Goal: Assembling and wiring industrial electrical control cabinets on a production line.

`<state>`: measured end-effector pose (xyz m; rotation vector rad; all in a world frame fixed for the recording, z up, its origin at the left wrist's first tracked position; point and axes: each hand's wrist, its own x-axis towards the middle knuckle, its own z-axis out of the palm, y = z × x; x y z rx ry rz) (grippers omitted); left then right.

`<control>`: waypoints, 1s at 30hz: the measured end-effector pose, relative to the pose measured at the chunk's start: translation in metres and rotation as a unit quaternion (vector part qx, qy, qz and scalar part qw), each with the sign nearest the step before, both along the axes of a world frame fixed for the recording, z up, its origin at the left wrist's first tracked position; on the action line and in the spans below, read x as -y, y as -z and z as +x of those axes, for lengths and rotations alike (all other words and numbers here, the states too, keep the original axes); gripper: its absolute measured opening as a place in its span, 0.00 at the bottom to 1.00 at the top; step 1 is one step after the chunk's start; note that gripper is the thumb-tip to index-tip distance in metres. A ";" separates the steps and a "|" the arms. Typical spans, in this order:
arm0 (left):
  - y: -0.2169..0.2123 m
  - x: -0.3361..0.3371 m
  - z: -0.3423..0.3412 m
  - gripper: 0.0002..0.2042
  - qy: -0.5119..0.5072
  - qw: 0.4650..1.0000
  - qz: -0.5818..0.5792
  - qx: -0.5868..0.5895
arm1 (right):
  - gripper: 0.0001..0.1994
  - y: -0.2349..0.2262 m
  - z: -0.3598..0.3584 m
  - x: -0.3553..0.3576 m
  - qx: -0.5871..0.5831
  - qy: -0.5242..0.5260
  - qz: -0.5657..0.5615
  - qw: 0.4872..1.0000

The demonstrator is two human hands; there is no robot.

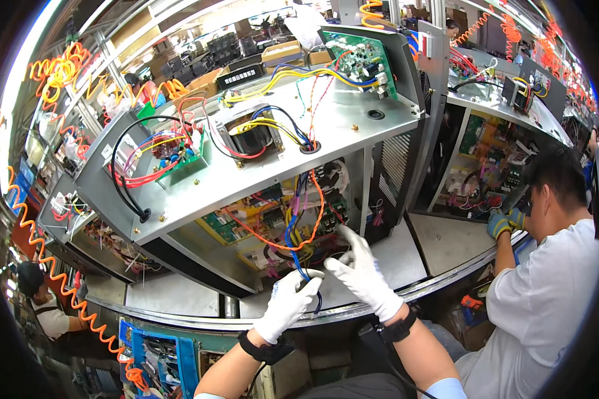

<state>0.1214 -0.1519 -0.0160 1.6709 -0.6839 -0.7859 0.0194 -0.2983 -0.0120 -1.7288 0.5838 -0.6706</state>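
My left hand [289, 304], in a white glove, is closed around the lower part of a blue wire bundle [291, 236]. The bundle hangs from a hole in the metal top panel [229, 189] of an open machine chassis, and its dark end sticks out below my fingers. Just to the right, my white-gloved right hand [366, 274] has its fingers apart, close to the bundle; I see nothing held in it. An orange twisted wire [321, 216] loops down in front of the chassis opening. Circuit boards [269, 219] with loose wiring show inside.
On the panel stand a transformer [247, 138], a small green board [180, 158] and an upright green board [366, 58]. A co-worker [539, 279] handles a similar chassis [486, 163] at right. An orange coiled hose [66, 282] hangs at left, near a blue bin [136, 346].
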 end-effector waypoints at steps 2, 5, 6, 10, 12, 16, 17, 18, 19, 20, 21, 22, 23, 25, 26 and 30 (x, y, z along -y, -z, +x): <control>0.004 0.004 0.001 0.07 0.016 1.000 0.000 -0.002 | 0.41 0.001 0.019 0.009 -0.029 -0.094 -0.039 0.994; 0.013 -0.001 0.015 0.08 0.028 0.995 0.057 0.082 | 0.41 0.002 0.043 0.013 -0.077 -0.216 -0.006 0.973; 0.013 -0.006 0.019 0.08 0.017 0.982 0.129 0.136 | 0.40 -0.004 0.045 0.011 -0.125 -0.231 -0.001 0.965; 0.023 -0.014 0.034 0.13 -0.037 0.988 0.101 0.109 | 0.32 0.013 0.041 0.004 -0.122 -0.245 -0.116 0.955; 0.017 -0.012 0.026 0.15 -0.029 0.990 0.089 0.107 | 0.24 0.017 0.044 0.001 -0.024 -0.314 0.148 0.937; 0.025 -0.019 0.022 0.22 0.062 0.995 0.059 0.041 | 0.14 -0.020 0.028 -0.011 -0.212 -0.290 0.121 0.925; 0.058 -0.023 0.025 0.21 0.123 0.991 0.042 -0.034 | 0.13 -0.008 0.027 -0.014 -0.180 -0.307 0.055 0.933; 0.078 -0.026 0.020 0.14 0.181 0.977 0.077 0.079 | 0.12 -0.007 0.022 -0.014 -0.226 -0.301 -0.031 0.926; 0.056 -0.023 0.013 0.15 0.212 0.966 0.096 0.109 | 0.14 -0.003 0.012 -0.007 -0.243 -0.306 -0.060 0.918; 0.033 -0.020 0.007 0.16 0.243 0.953 0.115 0.140 | 0.16 0.001 0.000 0.001 -0.260 -0.311 -0.089 0.910; 0.033 -0.024 0.012 0.18 0.250 0.949 0.087 0.171 | 0.18 0.005 -0.009 0.005 -0.283 -0.289 -0.133 0.905; 0.041 -0.025 0.023 0.19 0.217 0.942 0.061 0.248 | 0.18 0.004 -0.014 0.014 -0.283 -0.292 -0.137 0.903; 0.037 -0.022 0.031 0.19 0.179 0.952 0.029 0.247 | 0.16 0.001 -0.021 0.024 -0.305 -0.282 -0.155 0.897; 0.026 -0.003 0.045 0.18 0.118 0.976 -0.028 0.182 | 0.11 -0.016 -0.029 0.041 -0.232 -0.230 -0.184 0.927; 0.022 0.006 0.049 0.18 0.093 0.987 -0.050 0.119 | 0.09 -0.035 -0.028 0.050 -0.133 -0.187 -0.192 0.954; 0.004 0.050 0.051 0.22 0.073 0.990 -0.120 0.015 | 0.08 -0.093 -0.002 0.060 0.173 0.040 -0.025 0.984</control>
